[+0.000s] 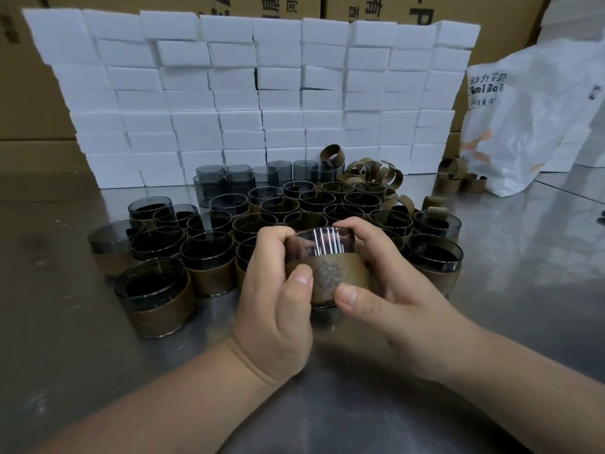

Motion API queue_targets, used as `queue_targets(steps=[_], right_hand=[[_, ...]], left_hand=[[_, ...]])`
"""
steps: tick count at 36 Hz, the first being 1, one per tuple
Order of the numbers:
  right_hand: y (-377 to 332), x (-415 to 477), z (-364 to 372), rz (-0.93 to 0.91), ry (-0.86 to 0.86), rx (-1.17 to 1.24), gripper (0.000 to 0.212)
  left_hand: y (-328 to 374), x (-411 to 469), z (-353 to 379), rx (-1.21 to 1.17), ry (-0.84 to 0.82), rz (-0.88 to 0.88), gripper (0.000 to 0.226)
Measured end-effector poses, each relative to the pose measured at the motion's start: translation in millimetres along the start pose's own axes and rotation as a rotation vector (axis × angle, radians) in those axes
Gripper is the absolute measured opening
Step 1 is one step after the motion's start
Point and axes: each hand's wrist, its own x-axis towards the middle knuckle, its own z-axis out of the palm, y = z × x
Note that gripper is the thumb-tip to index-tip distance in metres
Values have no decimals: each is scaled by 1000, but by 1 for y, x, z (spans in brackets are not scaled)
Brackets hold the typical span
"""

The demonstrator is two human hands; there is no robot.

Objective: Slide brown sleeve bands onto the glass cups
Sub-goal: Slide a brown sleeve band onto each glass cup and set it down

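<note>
Nearest the viewer, both forearms reach in over the steel table [327, 404], and the left hand [275, 309] and right hand [393, 299] hold one glass cup [322, 244] between them, lifted just clear of the table. A brown sleeve band [327, 273] with an embossed emblem wraps the cup's lower part, leaving the clear rim bare above it. Each thumb presses on the band's front face. The other fingers [271, 239] curl round the cup's sides and far wall, so both hands grip it from either side.

The step in hand looks like the last seating of this band: it sits about as low as on the finished ones, so it seems home or nearly so. Next would come squaring the band if it is crooked, then setting the cup down upright in a free spot without knocking its neighbours.

Just behind and left of the held cup stand the banded cups [157, 299], packed rim to rim. Beyond them, farther from the held cup, are bare grey cups [226, 183] awaiting bands, and to their right a heap of loose bands [370, 173]. Behind all this rises a wall of white foam blocks [262, 93], with a white plastic bag [530, 119] to the far right and cardboard cartons [32, 93] at the back.
</note>
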Motion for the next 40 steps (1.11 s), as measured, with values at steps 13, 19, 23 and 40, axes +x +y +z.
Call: queue_targets(steps=[13, 19, 23, 40], right_hand=[[0, -2, 1, 33, 50, 61, 44], [0, -3, 1, 27, 61, 84, 41], [0, -3, 2, 21, 68, 87, 40], [4, -1, 2, -3, 90, 61, 39]], left_hand=[[1, 2, -2, -25, -34, 8, 25], [2, 2, -3, 11, -34, 32, 25], [3, 2, -4, 19, -35, 37, 24], [4, 3, -3, -14, -44, 27, 23]])
